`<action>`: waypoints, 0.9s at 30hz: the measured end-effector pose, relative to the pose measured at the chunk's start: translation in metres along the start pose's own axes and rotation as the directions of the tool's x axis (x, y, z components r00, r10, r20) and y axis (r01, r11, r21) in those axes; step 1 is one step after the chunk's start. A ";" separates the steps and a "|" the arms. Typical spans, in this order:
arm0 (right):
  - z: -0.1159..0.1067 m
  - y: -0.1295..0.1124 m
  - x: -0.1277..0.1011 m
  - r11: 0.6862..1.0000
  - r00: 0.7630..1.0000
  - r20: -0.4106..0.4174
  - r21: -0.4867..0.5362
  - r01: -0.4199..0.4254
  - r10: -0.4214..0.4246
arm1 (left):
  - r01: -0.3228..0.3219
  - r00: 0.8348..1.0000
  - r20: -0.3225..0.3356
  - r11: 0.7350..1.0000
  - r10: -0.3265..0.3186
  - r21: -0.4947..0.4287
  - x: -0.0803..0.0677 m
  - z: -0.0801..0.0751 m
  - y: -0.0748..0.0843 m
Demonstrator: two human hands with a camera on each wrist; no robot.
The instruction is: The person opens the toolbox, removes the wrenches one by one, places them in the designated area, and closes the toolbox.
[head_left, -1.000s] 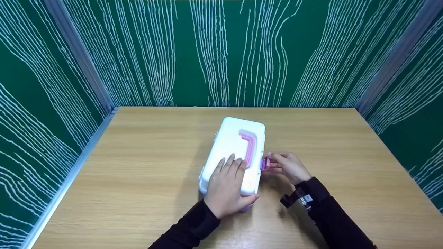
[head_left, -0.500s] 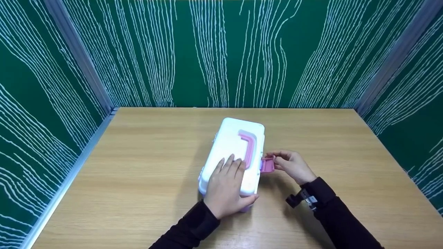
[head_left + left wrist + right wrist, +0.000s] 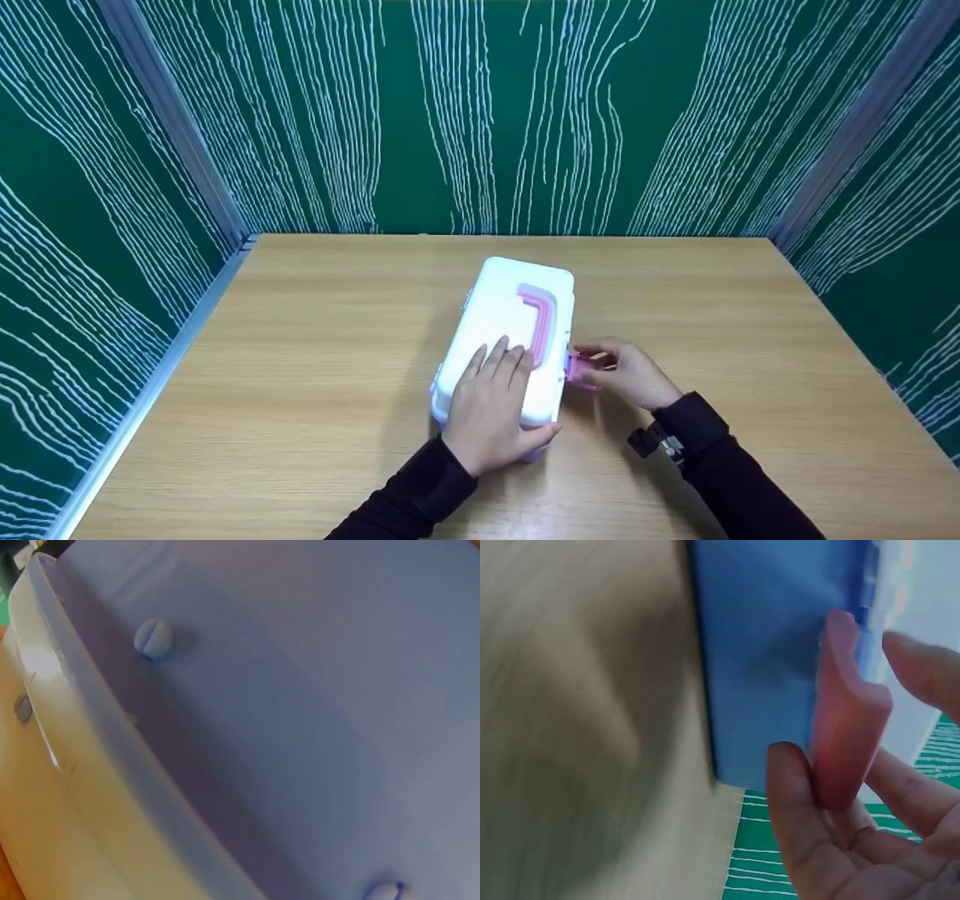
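Note:
A plastic storage box with a white lid and a pink handle set into the lid stands on the wooden table. My left hand rests flat on the lid's near part, fingers stretched and thumb over the edge. On the box's right side a pink latch sticks outward from the bluish side wall. My right hand has its curled fingers about that latch. In the right wrist view one fingertip touches the latch's underside, and the thumb sits above it. The left wrist view shows only bluish plastic with round studs.
The wooden table extends around the box on all sides. Green walls with white wavy lines enclose it at the back and sides, with grey metal posts at the corners.
The latch has swung outward and down from the box's side. My right hand has shifted slightly nearer to me, its thumb now over the latch. The left hand and box have stayed put.

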State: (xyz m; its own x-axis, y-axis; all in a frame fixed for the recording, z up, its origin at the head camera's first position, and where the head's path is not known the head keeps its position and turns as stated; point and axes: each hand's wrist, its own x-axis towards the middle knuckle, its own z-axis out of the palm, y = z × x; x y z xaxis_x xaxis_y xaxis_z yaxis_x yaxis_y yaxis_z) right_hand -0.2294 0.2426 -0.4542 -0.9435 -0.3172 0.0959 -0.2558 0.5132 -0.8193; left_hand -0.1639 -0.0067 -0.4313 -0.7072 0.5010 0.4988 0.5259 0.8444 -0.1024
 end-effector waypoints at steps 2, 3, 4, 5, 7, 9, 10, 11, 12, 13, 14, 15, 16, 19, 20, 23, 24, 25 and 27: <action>0.005 0.003 0.001 1.000 1.000 -0.014 -0.015 0.015 -0.015 | 0.002 1.000 -0.003 1.000 -0.002 -0.003 0.000 0.000 0.000; 0.008 0.004 0.001 0.999 1.000 -0.022 -0.025 0.021 -0.022 | 0.003 1.000 -0.005 1.000 -0.003 -0.003 0.000 0.000 0.000; 0.010 0.005 0.001 0.999 0.999 -0.031 -0.036 0.027 -0.028 | 0.004 1.000 -0.008 1.000 -0.004 -0.007 0.000 0.000 0.000; 0.013 0.006 0.002 0.999 0.999 -0.038 -0.044 0.032 -0.033 | 0.004 1.000 -0.012 1.000 -0.004 -0.010 0.000 0.000 0.000; 0.017 0.007 0.003 0.998 0.998 -0.056 -0.058 0.039 -0.043 | 0.006 1.000 -0.015 1.000 -0.006 -0.014 0.000 0.000 0.000; 0.020 0.008 0.003 0.997 0.996 -0.065 -0.064 0.049 -0.053 | 0.005 1.000 -0.018 1.000 -0.006 -0.017 0.000 0.000 0.000; 0.021 0.008 0.004 0.997 0.996 -0.066 -0.064 0.053 -0.057 | 0.005 1.000 -0.018 1.000 -0.006 -0.019 0.000 0.000 0.000; 0.022 0.008 0.004 0.997 0.996 -0.066 -0.059 0.053 -0.057 | 0.005 1.000 -0.019 1.000 -0.005 -0.018 0.000 0.000 0.000; 0.023 0.008 0.004 0.997 0.996 -0.065 -0.054 0.053 -0.056 | 0.005 1.000 -0.020 1.000 -0.005 -0.018 0.000 0.000 0.000; 0.023 0.008 0.004 0.998 0.997 -0.063 -0.046 0.049 -0.052 | 0.005 1.000 -0.022 1.000 -0.005 -0.020 0.000 0.000 0.000; 0.023 0.008 0.004 0.998 0.997 -0.060 -0.044 0.048 -0.051 | 0.004 1.000 -0.025 1.000 -0.005 -0.020 0.000 0.000 0.000; 0.023 0.008 0.004 0.998 0.997 -0.060 -0.047 0.047 -0.049 | 0.002 1.000 -0.030 1.000 -0.002 -0.018 0.000 0.001 0.000; 0.024 0.007 0.004 0.998 0.997 -0.060 -0.050 0.042 -0.045 | 0.000 0.999 -0.033 1.000 -0.001 -0.016 0.000 0.001 0.000; 0.024 0.006 0.003 0.997 0.997 -0.057 -0.065 0.046 -0.049 | -0.005 0.999 -0.045 1.000 0.005 -0.004 0.000 0.001 0.000; 0.024 0.006 0.003 0.996 0.997 -0.055 -0.071 0.050 -0.054 | -0.007 0.999 -0.047 1.000 0.007 0.000 0.000 0.001 0.000; 0.025 0.006 0.003 0.997 0.998 -0.050 -0.067 0.041 -0.044 | -0.009 0.999 -0.050 1.000 0.010 0.008 0.000 0.002 -0.001; 0.026 0.005 0.003 0.998 0.998 -0.047 -0.061 0.031 -0.034 | -0.010 0.999 -0.051 1.000 0.010 0.008 0.000 0.002 -0.001; 0.026 0.006 0.003 0.998 0.999 -0.041 -0.053 0.027 -0.029 | -0.011 0.998 -0.054 1.000 0.011 0.009 0.000 0.002 -0.001; 0.027 0.005 0.003 0.999 0.999 -0.028 -0.034 0.015 -0.016 | -0.013 0.998 -0.061 1.000 0.013 0.010 0.000 0.003 -0.001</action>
State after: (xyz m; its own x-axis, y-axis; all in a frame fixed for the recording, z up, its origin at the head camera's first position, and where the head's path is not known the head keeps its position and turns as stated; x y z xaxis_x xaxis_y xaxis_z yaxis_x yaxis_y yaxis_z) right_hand -0.2279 0.2226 -0.4736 -0.9447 -0.3031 0.1248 -0.2771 0.5350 -0.7981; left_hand -0.1655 -0.0070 -0.4335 -0.6700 0.4999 0.5488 0.5301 0.8397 -0.1176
